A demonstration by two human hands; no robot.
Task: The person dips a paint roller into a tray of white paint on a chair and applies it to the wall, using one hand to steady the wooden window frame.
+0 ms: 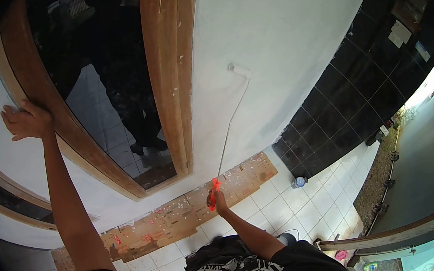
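rolling evenly calls for light, steady pressure: the right hand (216, 200) wraps the orange handle (216, 184), the roller head (241, 72) meets the white wall (273, 17) above that grip, and strokes should clear the wooden frame (173, 95) to its left, where the left hand (31, 121) rests open.

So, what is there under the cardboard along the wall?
White floor tiles show along the edge of the cardboard and probably continue beneath; whatever lies directly under it is covered and cannot be seen.

The head camera faces the wall (274, 25), angled downward.
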